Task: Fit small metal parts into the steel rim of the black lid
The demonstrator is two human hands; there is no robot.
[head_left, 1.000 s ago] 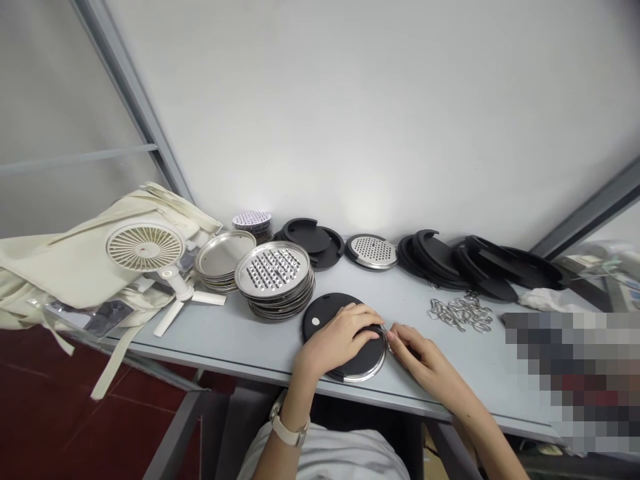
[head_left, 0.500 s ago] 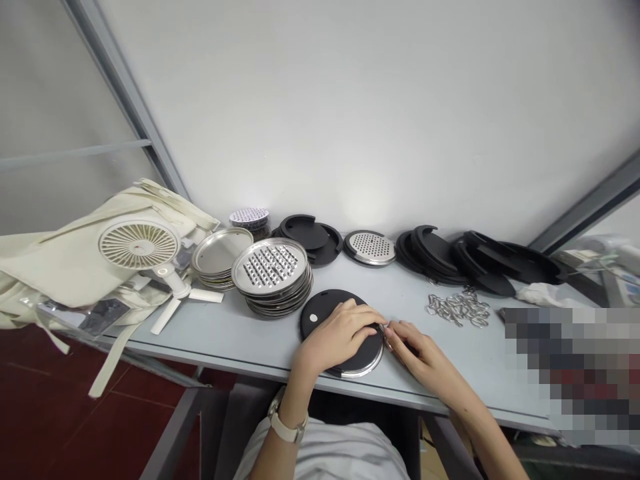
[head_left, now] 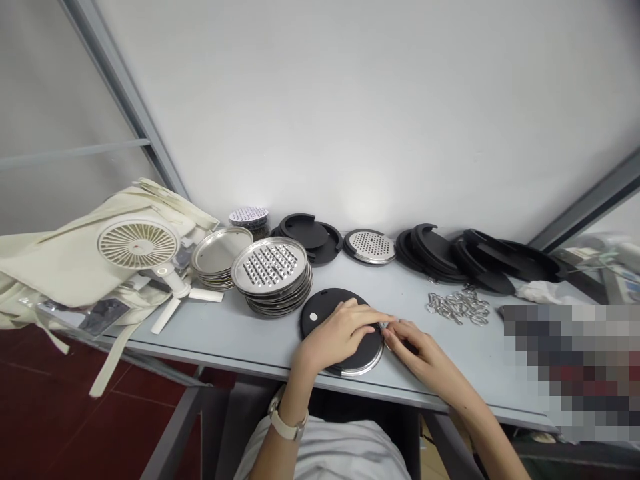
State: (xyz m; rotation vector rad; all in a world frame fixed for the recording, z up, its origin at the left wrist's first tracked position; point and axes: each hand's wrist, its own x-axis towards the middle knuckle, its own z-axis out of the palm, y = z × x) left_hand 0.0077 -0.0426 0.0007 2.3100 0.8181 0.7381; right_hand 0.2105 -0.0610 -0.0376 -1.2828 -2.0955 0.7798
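Observation:
A black round disc point(head_left: 330, 308) with a white dot and a shiny metal rim along its lower right lies flat near the table's front edge. My left hand point(head_left: 343, 330) lies across it, thumb bent and fingers reaching over its right side, holding it down. Beside that rim, my right hand point(head_left: 413, 343) has its fingertips pinched on a small shiny metal piece point(head_left: 384, 327), mostly hidden by the fingers. The fingertips of both hands meet there. A pile of small bent metal clips point(head_left: 459, 307) lies to the right of my hands.
To the left stand a stack of round metal graters point(head_left: 271, 267), a stack of plain metal discs point(head_left: 223, 250) and a white fan point(head_left: 140, 245) by a cream bag point(head_left: 65, 263). Along the wall are black round holders point(head_left: 435, 250) and a grater in a black holder point(head_left: 371, 247).
My left index finger has stretched slightly farther right, over the right fingertips. The disc and the right hand have hardly moved.

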